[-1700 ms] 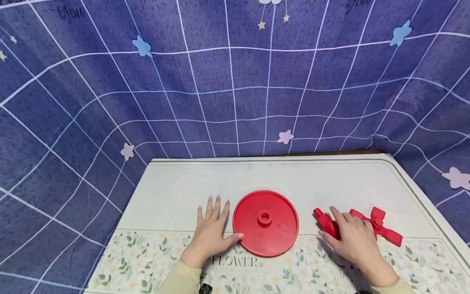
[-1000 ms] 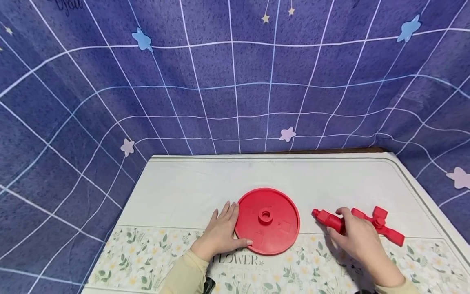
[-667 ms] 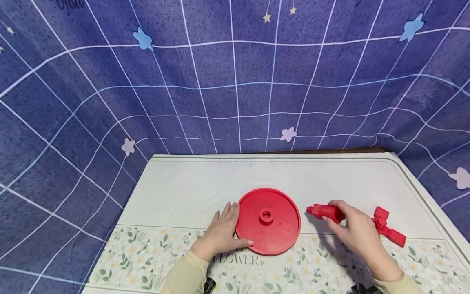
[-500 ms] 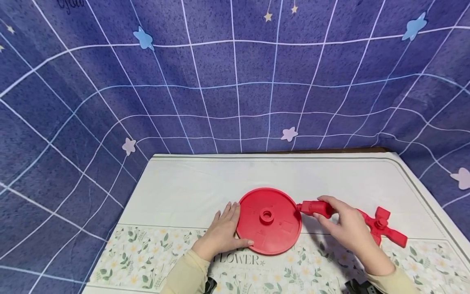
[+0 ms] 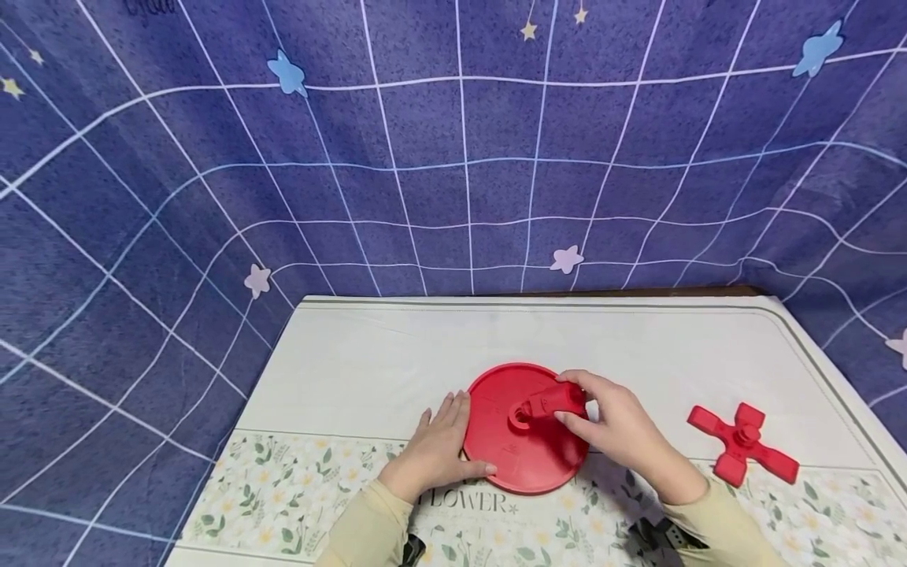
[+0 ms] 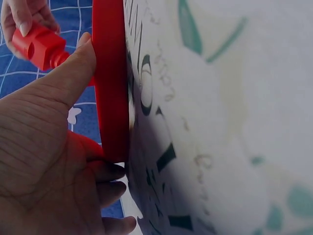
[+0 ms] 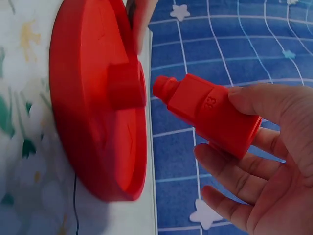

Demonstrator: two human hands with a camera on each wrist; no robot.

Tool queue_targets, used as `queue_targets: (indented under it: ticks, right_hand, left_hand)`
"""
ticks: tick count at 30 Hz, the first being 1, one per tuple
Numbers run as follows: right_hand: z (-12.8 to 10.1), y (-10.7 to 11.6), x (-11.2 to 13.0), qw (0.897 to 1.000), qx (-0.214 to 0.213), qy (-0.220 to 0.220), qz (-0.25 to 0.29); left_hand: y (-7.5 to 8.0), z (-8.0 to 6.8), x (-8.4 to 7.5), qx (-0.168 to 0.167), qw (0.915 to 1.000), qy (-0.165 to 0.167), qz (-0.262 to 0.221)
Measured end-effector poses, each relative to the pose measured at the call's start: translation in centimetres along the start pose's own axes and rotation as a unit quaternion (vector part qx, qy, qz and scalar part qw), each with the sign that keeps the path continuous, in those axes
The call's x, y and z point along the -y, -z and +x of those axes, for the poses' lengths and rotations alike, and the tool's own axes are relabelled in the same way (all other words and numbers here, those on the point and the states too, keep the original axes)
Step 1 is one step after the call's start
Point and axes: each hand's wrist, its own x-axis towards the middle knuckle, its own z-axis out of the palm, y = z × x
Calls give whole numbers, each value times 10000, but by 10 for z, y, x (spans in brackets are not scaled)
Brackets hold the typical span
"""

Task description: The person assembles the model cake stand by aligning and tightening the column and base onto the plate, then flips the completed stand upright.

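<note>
Change vs earlier: the red peg (image 5: 555,400) has left its spot on the mat beside the cross piece (image 5: 742,453) and now sits over the red disc (image 5: 525,441), nose at the hub. Cross piece is left alone right of the disc, well apart from it. Left hand barely moved.

Right hand (image 5: 623,435) grips the peg, thumb and fingers curled round its thick end. Peg is off the surface, tilted. Long axis runs from the hand toward the hub socket (image 7: 128,86); narrow stepped tip (image 7: 164,88) points at the socket. In the right wrist view the tip is just short of the socket opening, small gap, not inserted.

Left hand (image 5: 439,455) is flat and relaxed on the mat at the disc's left edge, thumb (image 6: 73,71) pressed along the rim, fingers straight, nothing clamped.

Shapes/materials: all three parts are matte red moulded plastic. Disc is round, flat, with a raised rim and a short tubular hub at centre. Peg has a squarish body stepping down to a round stub, "33" embossed on one face. Cross piece has four arms and a centre boss.

Disc lies flat on a white mat (image 5: 397,354) with a floral print band along its near edge.
</note>
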Motion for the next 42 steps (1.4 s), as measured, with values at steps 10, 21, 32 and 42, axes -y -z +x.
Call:
queue_targets:
  ticks: [10,21,32,42]
  right_hand:
    - [12,-10,14,9980,553,284,-126]
    - [24,-15,23,9916,901,751,-543]
    - [32,-31,23,9932,570,575,-836]
    - [29,-47,15,9950,-249,222,-939]
  left_hand:
    - [-1,-1,1,14,10000,36,-89]
    - [-5,-2,3,-24,9999,6,-106]
    - [-5,0,4,22,10000,-9,-75]
    - [-4,-1,3,34,9998,-1,-219]
